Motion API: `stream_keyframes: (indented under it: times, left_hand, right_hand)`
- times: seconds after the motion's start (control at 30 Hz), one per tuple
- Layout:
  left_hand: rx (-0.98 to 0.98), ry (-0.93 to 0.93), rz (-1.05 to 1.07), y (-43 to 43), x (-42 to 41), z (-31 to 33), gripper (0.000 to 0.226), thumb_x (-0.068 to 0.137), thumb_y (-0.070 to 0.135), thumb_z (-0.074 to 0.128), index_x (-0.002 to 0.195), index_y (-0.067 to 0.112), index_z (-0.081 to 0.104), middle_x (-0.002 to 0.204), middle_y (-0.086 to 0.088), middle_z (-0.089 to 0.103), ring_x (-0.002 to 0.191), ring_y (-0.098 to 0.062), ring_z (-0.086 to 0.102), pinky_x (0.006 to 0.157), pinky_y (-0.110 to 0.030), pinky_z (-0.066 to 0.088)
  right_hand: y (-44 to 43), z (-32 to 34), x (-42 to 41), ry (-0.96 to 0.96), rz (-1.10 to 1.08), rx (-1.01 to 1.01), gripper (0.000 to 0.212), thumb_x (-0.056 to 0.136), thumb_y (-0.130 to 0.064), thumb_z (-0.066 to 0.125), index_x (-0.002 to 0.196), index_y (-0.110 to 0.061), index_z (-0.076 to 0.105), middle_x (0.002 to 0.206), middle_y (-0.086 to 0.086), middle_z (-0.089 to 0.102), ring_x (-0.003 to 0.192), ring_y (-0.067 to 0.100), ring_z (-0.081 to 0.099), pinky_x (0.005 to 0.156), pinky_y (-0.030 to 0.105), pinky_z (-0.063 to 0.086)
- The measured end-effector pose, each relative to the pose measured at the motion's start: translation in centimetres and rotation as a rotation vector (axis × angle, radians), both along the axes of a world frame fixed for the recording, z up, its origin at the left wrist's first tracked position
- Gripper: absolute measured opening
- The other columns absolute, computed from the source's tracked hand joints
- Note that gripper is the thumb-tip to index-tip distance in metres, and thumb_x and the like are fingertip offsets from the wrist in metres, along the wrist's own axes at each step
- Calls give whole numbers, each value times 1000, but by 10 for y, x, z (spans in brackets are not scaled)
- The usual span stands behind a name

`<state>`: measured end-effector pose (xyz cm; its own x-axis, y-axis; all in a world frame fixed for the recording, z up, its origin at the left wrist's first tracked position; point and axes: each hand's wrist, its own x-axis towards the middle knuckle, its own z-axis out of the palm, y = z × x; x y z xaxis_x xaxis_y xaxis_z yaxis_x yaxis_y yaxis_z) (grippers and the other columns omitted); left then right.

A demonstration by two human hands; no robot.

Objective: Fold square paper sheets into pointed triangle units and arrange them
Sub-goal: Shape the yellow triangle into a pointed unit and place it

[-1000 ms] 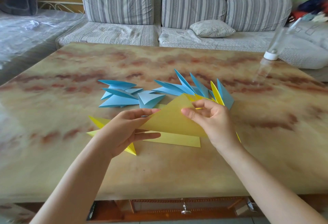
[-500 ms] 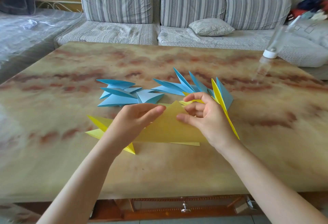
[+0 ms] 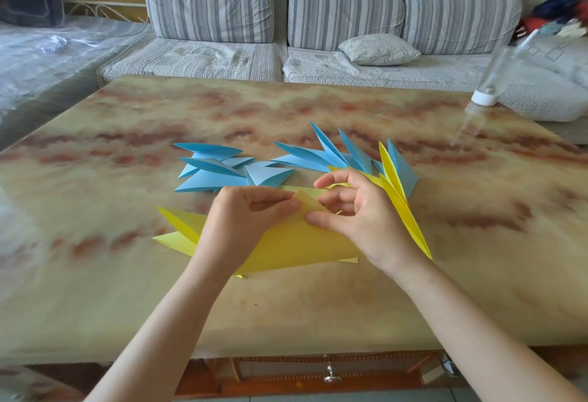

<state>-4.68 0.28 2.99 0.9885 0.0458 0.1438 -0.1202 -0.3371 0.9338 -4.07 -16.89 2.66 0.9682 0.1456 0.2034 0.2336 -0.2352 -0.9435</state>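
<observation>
A yellow paper sheet (image 3: 299,242), folded into a triangle, lies on the marble table (image 3: 318,306). My left hand (image 3: 241,226) and my right hand (image 3: 359,220) pinch its top corner between thumbs and fingers, pressing it down. Folded yellow units (image 3: 181,226) poke out to the left from under my left hand. Several blue pointed units (image 3: 213,169) lie behind my hands. Further right, blue points (image 3: 331,150) fan out with a yellow point (image 3: 394,179) among them, partly hidden by my right hand.
An upturned clear plastic bottle (image 3: 486,90) with a white cap stands at the table's far right edge. A striped grey sofa (image 3: 286,20) with a small cushion (image 3: 378,48) runs behind the table. A drawer with a metal knob (image 3: 331,376) is under the near edge.
The raised yellow flap has come down flat onto the sheet. Both hands have moved together at its top corner and lowered toward the table.
</observation>
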Motion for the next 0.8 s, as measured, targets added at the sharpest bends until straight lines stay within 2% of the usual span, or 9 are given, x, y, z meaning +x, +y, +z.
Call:
stream_keyframes:
  times: [0.23,0.33,0.43,0.5,0.57,0.63,0.7,0.73,0.8]
  left_hand:
    - [-5,3,46,-4,-1,-2,10,75,31,78,74,38,71,60,28,65,57,12,56,56,-3,39]
    - [-70,-54,151,-5,-1,-1,17,78,29,76,70,42,68,65,30,66,60,13,57,57,-4,41]
    - [-210,-110,246,-3,0,1,17,81,24,74,74,39,69,66,28,67,61,12,59,60,-7,44]
    - [-336,-113,285,-3,0,2,14,82,23,74,77,36,71,69,24,70,62,10,60,63,-12,47]
    - [-424,-98,306,-4,0,2,10,82,22,73,80,32,72,72,21,72,65,7,61,65,-13,49]
    - [-478,-77,304,-8,-1,2,8,82,22,73,83,29,73,74,16,73,67,2,62,67,-15,51]
    - [-521,-49,292,-11,-3,2,6,83,21,72,83,27,73,72,13,73,64,0,61,64,-16,50]
    - [-536,-36,288,-13,-4,3,6,83,21,72,82,27,73,71,12,73,64,-1,61,63,-16,50]
    - [-560,-15,280,-14,-4,3,8,83,21,72,80,28,73,70,11,73,66,-4,61,64,-18,51]
  right_hand:
    - [-2,-4,1,-54,-15,-34,36,70,-13,83,97,-25,63,87,-4,71,79,8,63,78,22,50]
    - [-2,-7,1,-269,-164,-104,46,70,-26,84,109,-19,62,108,-10,66,104,4,59,93,17,41]
    - [-1,-9,1,-422,-368,-136,71,67,-48,80,126,-22,51,128,-11,50,126,5,42,106,18,29]
    - [4,-8,-1,-246,-416,-12,89,62,-54,83,134,-27,39,138,-9,40,130,5,36,108,20,30]
    - [10,-7,-3,-6,-363,147,95,55,-53,84,135,-29,38,138,-11,40,126,4,42,101,20,38]
    - [13,-7,-2,150,-241,245,85,53,-59,86,122,-20,53,121,-10,57,108,4,56,88,18,47]
    - [17,-7,-3,256,-124,302,75,52,-61,83,103,-11,63,96,-7,66,88,7,61,85,29,50]
    - [20,-8,-5,288,-93,338,62,55,-56,81,96,-12,67,90,-5,69,84,10,62,86,35,50]
    - [23,-7,-6,309,-82,416,41,63,-40,77,93,-13,72,91,1,74,85,16,65,83,37,52]
